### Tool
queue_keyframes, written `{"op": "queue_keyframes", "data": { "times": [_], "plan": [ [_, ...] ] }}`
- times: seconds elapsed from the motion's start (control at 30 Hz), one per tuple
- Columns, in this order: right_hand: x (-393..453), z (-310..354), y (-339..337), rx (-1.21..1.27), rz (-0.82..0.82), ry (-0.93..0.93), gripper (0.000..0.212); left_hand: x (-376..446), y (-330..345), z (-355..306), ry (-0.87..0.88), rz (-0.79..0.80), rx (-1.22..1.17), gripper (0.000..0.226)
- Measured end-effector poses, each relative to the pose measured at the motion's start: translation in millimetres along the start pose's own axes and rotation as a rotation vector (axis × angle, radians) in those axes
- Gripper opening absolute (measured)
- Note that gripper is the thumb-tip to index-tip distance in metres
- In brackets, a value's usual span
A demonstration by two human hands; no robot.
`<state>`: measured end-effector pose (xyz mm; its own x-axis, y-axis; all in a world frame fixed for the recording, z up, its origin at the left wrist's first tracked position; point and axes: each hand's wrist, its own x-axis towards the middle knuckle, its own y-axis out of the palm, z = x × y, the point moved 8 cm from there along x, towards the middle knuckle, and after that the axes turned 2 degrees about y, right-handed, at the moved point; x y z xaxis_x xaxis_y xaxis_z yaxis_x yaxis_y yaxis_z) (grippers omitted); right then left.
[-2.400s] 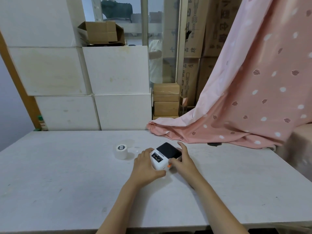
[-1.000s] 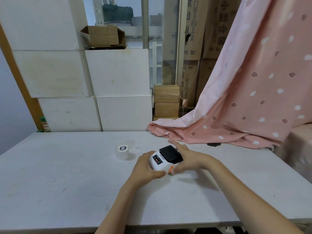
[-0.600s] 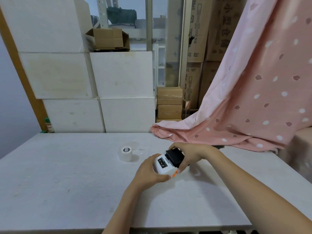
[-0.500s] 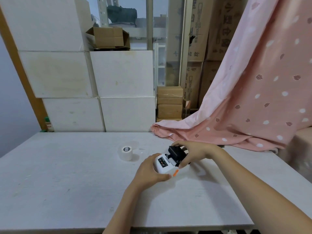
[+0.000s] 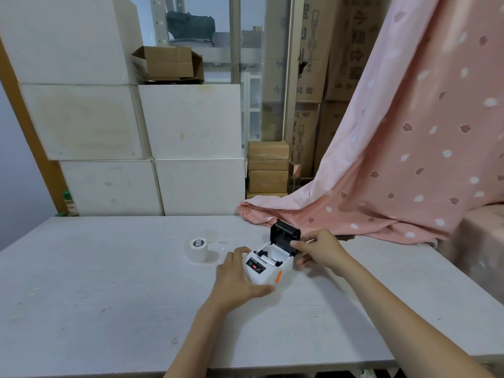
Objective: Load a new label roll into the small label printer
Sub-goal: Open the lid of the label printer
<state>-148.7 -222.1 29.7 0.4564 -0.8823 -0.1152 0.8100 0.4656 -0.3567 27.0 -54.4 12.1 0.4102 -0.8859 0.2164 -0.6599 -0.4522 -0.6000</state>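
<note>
A small white label printer (image 5: 268, 268) with an orange side tab sits on the white table (image 5: 109, 282). Its black lid (image 5: 284, 237) stands swung up and back, showing the white roll bay inside. My left hand (image 5: 240, 279) wraps the printer's front left corner and holds it down. My right hand (image 5: 317, 249) pinches the right edge of the raised lid. A white label roll (image 5: 198, 249) stands on its end on the table, a hand's width left of the printer, touched by neither hand.
Pink spotted cloth (image 5: 395, 173) drapes onto the table's far right, just behind the printer. Stacked white boxes (image 5: 152, 148) and brown cartons (image 5: 268, 167) rise beyond the far edge. A small bottle (image 5: 70, 203) stands at the far left corner.
The black lid was flat on the printer; my right hand has lifted it up and back until it stands open. My left hand has kept its hold on the body.
</note>
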Motion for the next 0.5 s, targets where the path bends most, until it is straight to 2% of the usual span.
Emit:
{"op": "queue_keyframes", "data": {
  "times": [0.13, 0.2, 0.3, 0.4, 0.47, 0.5],
  "plan": [
    [3.3, 1.9, 9.5, 0.028, -0.078, -0.024, 0.017, -13.2, 6.4, -11.0, 0.056, 0.134, 0.000, 0.100],
    [4.8, 1.3, 17.9, 0.044, -0.042, -0.035, 0.018, -17.4, 8.6, -12.4, 0.095, 0.177, 0.025, 0.099],
    [-2.4, 3.8, 32.3, 0.056, 0.062, -0.058, 0.019, -18.5, 11.1, -7.9, 0.118, 0.200, 0.025, 0.090],
    [-4.9, 8.9, 30.5, 0.043, 0.042, -0.062, 0.020, -17.5, 13.9, -8.0, 0.150, 0.187, 0.039, 0.073],
    [-9.0, 25.8, 25.8, -0.161, 0.015, -0.152, 0.019, -16.0, 15.9, -6.6, 0.158, 0.172, 0.047, 0.067],
    [-13.7, 38.6, 25.7, -0.339, 0.008, -0.232, 0.020, -14.8, 16.9, -5.1, 0.164, 0.169, 0.051, 0.064]
  ]
}}
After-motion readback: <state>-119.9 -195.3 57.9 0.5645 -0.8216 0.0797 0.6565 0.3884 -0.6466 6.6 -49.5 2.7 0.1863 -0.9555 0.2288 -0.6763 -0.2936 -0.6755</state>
